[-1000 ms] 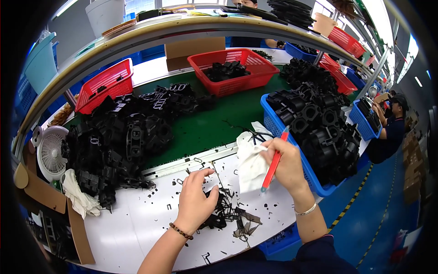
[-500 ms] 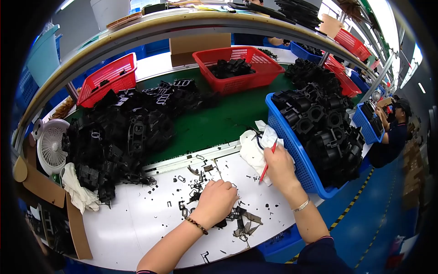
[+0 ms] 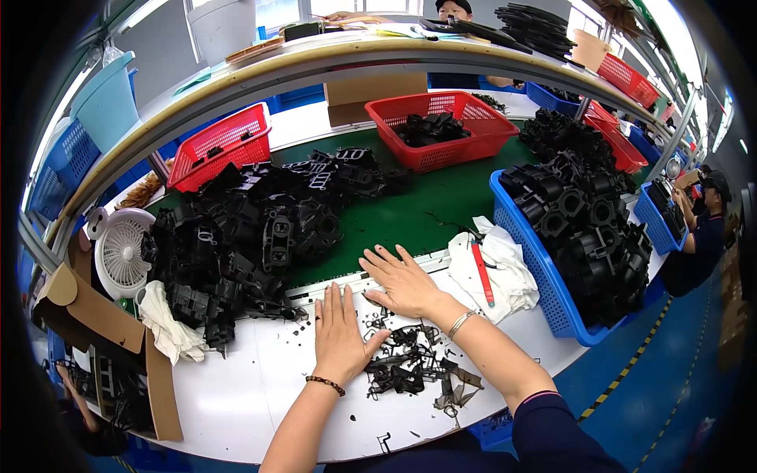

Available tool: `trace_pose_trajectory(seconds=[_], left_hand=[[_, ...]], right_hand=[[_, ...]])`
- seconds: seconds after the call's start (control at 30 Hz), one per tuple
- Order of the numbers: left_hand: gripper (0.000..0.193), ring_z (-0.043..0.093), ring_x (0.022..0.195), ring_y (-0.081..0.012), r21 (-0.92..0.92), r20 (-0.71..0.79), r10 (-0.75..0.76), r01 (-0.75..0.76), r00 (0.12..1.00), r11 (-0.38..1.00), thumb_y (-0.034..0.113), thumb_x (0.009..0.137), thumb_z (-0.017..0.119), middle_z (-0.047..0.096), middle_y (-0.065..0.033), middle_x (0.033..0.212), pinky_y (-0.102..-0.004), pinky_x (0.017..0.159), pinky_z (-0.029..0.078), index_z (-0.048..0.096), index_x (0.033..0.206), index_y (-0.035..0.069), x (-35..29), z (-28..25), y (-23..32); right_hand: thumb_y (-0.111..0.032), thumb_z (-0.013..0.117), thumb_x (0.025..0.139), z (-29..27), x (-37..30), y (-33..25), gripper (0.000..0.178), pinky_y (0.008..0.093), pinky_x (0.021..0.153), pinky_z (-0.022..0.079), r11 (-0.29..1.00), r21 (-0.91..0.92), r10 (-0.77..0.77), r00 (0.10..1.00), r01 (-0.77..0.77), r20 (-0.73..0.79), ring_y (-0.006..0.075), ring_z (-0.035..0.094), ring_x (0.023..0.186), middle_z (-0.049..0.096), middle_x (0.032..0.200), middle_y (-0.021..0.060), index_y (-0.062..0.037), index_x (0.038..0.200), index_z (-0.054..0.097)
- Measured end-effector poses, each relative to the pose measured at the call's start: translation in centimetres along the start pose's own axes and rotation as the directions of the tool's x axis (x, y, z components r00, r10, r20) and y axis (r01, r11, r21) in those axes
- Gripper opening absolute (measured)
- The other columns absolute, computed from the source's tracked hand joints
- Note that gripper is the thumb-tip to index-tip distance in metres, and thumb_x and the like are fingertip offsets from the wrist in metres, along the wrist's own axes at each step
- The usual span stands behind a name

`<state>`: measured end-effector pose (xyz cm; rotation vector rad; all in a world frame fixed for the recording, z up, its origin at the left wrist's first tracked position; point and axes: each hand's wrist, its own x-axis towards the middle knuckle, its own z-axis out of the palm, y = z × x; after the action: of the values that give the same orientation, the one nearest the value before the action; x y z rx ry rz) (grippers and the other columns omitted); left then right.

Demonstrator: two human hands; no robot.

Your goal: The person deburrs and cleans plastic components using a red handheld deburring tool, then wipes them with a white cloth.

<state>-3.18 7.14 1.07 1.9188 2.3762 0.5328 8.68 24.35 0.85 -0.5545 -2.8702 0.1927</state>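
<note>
My left hand (image 3: pixel 341 335) lies flat and open on the white tabletop (image 3: pixel 236 386), fingers pointing away from me, holding nothing. Farther right, my right hand (image 3: pixel 406 285) is open too, its fingers spread over the table's far edge strip. A heap of small black plastic scraps (image 3: pixel 406 359) lies between my wrists, beside my left thumb and below my right palm. To the right of my right hand, a slim red tool (image 3: pixel 482 276), its exact kind unclear, rests on a crumpled white cloth (image 3: pixel 516 276).
Black moulded parts (image 3: pixel 229 236) are heaped at left on a green surface (image 3: pixel 386 217). A blue basket (image 3: pixel 536 276) full of similar parts stands at right. Red baskets (image 3: pixel 426 162) sit farther back. At left are a white fan (image 3: pixel 124 252), a cloth and a cardboard box (image 3: pixel 162 394). Co-workers are nearby.
My right hand has let go of the red tool, now on the cloth, and moved left. My left hand has flattened out, and the scraps are gathered more closely together. The view has shifted.
</note>
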Motion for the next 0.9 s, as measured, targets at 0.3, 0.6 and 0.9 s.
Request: trace_pose_trajectory(seconds=[0.3,0.6,0.9], left_hand=[[0.11,0.018,0.151,-0.0391,-0.393,0.169,0.396,-0.307,0.902,0.867,0.079,0.089,0.039,0.022,-0.0303,0.159,-0.0454,0.125,0.014,0.019,0.153,-0.008,-6.2,-2.3,0.0],[0.099,0.031,0.146,-0.0403,-0.286,0.096,0.282,-0.245,0.955,0.926,0.029,0.076,0.084,0.033,-0.0243,0.156,-0.0487,0.121,0.026,0.028,0.152,-0.002,-9.8,-4.5,1.2],[0.052,0.064,0.088,-0.0281,-0.357,0.023,-0.003,0.01,1.0,0.934,0.012,0.075,0.082,0.066,-0.0142,0.104,-0.0358,0.078,0.054,0.062,0.122,0.003,-8.2,-3.3,1.4]], right_hand=[[-0.041,0.04,0.103,-1.6,-7.2,-3.2,0.068,0.0421,0.125,0.017,0.899,0.335,-0.33,0.939,0.283,0.092,0.0346,0.024,0.15,0.029,0.159,0.0239,0.0076,0.149,0.033],[-0.068,0.058,0.088,-7.2,-18.4,-5.9,0.102,0.0498,0.122,0.016,0.971,0.237,0.009,0.988,-0.045,0.152,0.0379,0.022,0.15,0.025,0.16,0.0246,0.0017,0.154,0.026],[-0.072,0.063,0.081,-3.0,-13.9,-9.9,0.114,0.053,0.122,0.013,0.977,0.145,0.147,0.986,-0.156,0.074,0.0475,0.017,0.149,0.021,0.157,0.0339,0.0038,0.154,0.021]])
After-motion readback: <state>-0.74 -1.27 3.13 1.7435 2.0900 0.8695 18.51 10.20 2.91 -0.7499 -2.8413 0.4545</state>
